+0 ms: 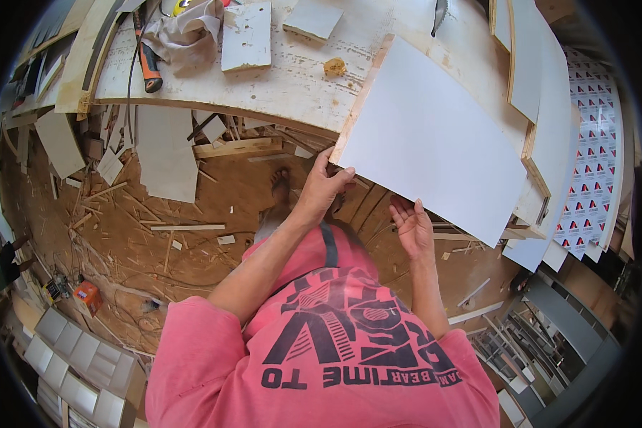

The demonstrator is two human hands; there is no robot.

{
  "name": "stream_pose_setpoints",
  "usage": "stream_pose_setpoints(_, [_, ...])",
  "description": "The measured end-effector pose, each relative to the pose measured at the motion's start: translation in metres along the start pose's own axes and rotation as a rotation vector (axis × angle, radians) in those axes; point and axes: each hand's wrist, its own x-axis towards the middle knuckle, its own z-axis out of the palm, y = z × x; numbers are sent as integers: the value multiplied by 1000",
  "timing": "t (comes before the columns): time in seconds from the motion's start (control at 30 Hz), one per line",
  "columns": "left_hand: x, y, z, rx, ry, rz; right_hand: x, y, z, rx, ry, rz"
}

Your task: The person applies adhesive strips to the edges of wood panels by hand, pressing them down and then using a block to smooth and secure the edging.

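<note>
A large white board (428, 135) lies tilted across the worktable's front edge, its near side jutting out toward me. Its left edge shows a bare, wood-coloured strip. My left hand (324, 187) pinches the board's near left corner, thumb on the near edge. Farther right, my right hand (414, 225) is palm up beside the same near edge, fingers stretched out and partly spread. Its thumb tip meets or nearly meets the edge; whether it presses there I cannot tell.
On the worktable (299, 93) are an orange-and-black handled tool (148, 64), a crumpled cloth (187, 36), white offcuts (246, 39) and a yellowish lump (334, 67). Long panels (524, 71) stand at the right. Wood scraps and cables litter the brown floor (214, 200).
</note>
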Motion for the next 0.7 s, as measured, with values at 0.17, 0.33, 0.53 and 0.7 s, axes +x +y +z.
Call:
stream_pose_setpoints(0.17, [-5,17,-21,-8,-111,-23,-1,5,-4,22,84,-42])
stream_pose_setpoints(0.33, [0,-3,-39,90,-41,134,-2,5,-5,-16,74,-37])
stream_pose_setpoints(0.53, [-4,5,-36,337,90,246,-2,9,-5,-43,81,-33])
stream_pose_setpoints(0.7, [1,4,-30,437,148,340,-2,11,1,-34,103,-56])
